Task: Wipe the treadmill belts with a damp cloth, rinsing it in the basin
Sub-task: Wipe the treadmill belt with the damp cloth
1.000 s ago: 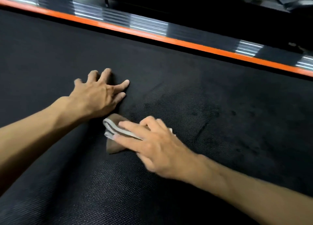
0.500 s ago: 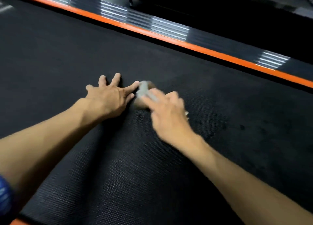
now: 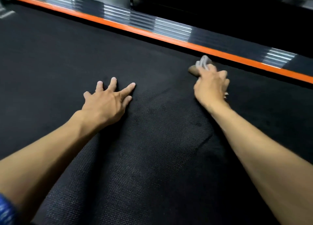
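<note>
The left hand (image 3: 108, 102) is laid flat on the black treadmill belt (image 3: 152, 157), palm down, with its fingers straight and spread apart; nothing is held in it. The right hand (image 3: 211, 87) is seen well apart from it, farther out across the belt, and is blurred by motion. A cloth (image 3: 201, 64) is pressed against the belt under the right hand, and the fingers appear to be curled over it, though the blur leaves the exact grip hard to make out. The cloth is brownish with a pale grey folded edge, and only its far part is shown, sticking out beyond the fingertips of the right hand. A small pale corner of it is also seen at the outer side of that hand.

Just beyond the cloth, an orange strip (image 3: 169, 38) is seen running along the belt's edge, and the cloth is very near it without clearly touching it. Behind the strip, a dark side rail (image 3: 144, 21) with bright ribbed patches is visible. Between the 2 forearms, the dotted weave of the belt is shown with a slightly shinier patch. A blue patterned sleeve (image 3: 6, 211) is visible at the near end of the left arm.
</note>
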Demonstrator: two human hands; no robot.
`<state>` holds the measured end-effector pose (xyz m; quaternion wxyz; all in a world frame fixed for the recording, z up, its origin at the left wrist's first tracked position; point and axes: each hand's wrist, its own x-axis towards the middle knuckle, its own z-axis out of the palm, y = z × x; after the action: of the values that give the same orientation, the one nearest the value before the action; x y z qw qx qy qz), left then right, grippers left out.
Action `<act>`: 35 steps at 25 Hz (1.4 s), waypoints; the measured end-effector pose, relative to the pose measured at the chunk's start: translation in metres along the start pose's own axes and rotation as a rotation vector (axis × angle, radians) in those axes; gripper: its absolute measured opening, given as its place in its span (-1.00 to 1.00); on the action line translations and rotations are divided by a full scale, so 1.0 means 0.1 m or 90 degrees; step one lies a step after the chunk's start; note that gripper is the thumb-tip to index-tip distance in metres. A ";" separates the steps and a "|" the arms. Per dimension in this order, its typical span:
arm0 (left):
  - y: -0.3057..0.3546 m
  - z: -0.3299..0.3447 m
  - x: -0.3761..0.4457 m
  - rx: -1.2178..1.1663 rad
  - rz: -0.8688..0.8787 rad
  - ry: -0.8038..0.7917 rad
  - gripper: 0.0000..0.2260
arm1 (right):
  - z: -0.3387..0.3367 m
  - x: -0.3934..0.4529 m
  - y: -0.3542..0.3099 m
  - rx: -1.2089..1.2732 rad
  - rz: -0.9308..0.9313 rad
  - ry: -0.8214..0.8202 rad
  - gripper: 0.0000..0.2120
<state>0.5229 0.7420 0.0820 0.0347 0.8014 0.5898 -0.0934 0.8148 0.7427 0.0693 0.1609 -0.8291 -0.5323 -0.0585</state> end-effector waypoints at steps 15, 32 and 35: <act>-0.03 0.03 0.02 -0.003 0.004 0.034 -0.49 | -0.14 0.28 -0.01 0.065 0.169 -0.048 -0.62; -0.02 0.06 -0.01 0.017 0.004 0.052 -0.50 | 0.15 0.46 -0.54 0.044 0.003 -0.061 -0.58; -0.01 0.07 0.00 0.018 0.003 0.054 -0.50 | 0.11 0.16 -0.78 0.073 -0.140 -0.058 -0.40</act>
<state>0.5209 0.7410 0.0751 -0.0012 0.8066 0.5872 -0.0677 0.7504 0.7901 0.0795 0.1763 -0.7569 -0.6292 -0.0076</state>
